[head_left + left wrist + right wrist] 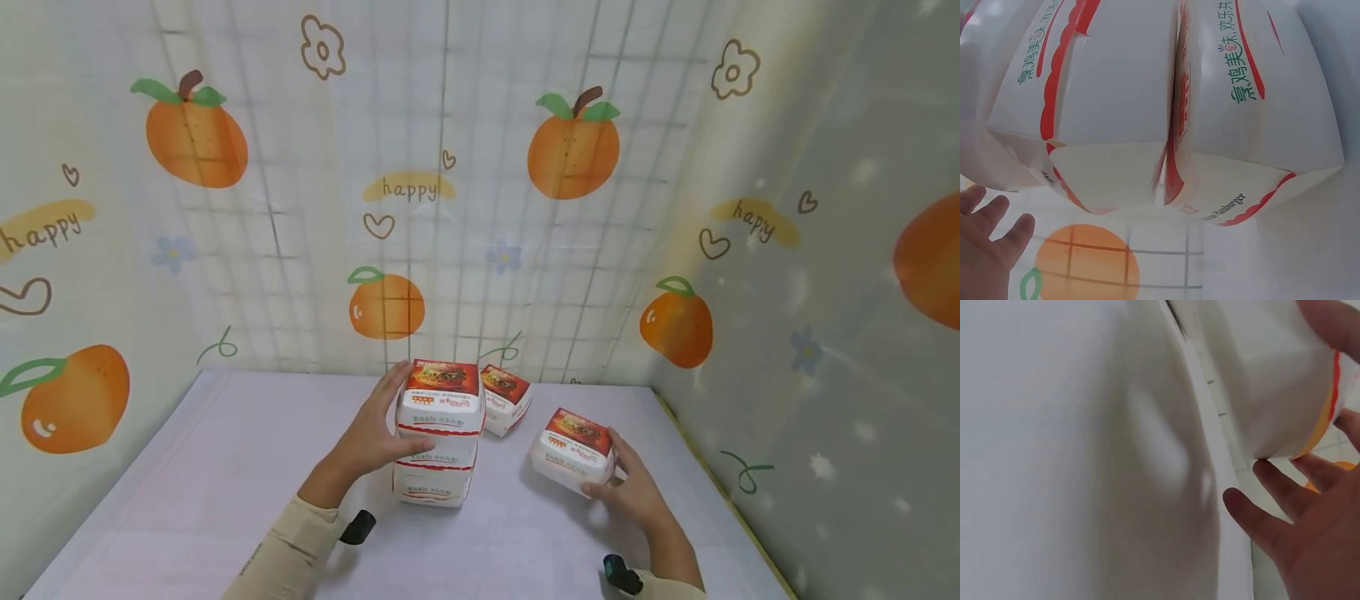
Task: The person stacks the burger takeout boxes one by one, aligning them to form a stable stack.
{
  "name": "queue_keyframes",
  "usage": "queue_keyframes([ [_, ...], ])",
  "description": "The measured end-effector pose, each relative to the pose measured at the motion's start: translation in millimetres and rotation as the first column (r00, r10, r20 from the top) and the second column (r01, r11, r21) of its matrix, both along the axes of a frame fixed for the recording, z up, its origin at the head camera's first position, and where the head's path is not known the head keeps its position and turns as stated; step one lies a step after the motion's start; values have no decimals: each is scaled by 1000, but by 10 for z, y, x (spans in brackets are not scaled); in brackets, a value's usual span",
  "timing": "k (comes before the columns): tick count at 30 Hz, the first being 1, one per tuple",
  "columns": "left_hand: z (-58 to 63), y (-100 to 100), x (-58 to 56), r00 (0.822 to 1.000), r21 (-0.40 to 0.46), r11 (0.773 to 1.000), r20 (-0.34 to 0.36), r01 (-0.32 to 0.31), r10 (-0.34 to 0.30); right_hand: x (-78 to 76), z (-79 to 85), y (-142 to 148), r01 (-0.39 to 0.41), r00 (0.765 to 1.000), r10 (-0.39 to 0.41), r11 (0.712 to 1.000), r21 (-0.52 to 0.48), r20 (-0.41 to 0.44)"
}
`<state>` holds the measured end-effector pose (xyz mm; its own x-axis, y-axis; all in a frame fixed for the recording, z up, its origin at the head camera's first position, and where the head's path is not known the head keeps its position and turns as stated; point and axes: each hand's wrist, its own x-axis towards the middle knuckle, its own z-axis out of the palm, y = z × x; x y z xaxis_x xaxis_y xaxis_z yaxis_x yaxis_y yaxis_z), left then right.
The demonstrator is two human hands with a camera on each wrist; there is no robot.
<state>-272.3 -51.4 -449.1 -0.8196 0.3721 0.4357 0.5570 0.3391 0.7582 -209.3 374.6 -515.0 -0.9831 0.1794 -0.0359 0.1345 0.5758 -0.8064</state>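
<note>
A stack of white burger boxes [432, 485] with red scalloped trim stands near the middle of the table. My left hand [367, 437] holds the top box [441, 402], thumb across its front and fingers along its left far side. In the left wrist view, fingers [1000, 228] reach past the end of the stack, and a lower box [1254, 112] fills the right side. My right hand [630, 487] grips another burger box [572, 450], slightly tilted, with a shadow on the table beneath. The right wrist view shows only part of that box [1279, 394].
One more burger box [506, 404] sits behind the stack, to its right. The white table [225, 475] ends at a curtain [480, 108] printed with oranges, over a wire grid. Another curtain side [840, 400] runs along the right edge.
</note>
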Motion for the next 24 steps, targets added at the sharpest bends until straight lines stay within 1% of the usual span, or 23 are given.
queue_keyframes([
  [6,19,5,-14,999,-4,1000,-47,4,-4,8,101,-39,-19,1000,19,999,-37,-10],
  [10,34,7,-10,998,0,1000,-57,15,-15,24,183,-92,-39,999,37,998,-56,-34],
  [15,53,15,-3,998,-3,1000,-61,18,-19,12,279,-153,-47,998,43,996,-78,-51],
  [20,75,25,1,998,-1,1000,-55,11,-11,26,386,-182,-67,994,62,996,-56,-88],
  [24,94,24,9,999,1,1000,-43,-6,6,32,469,-199,-77,991,71,996,-48,-115],
])
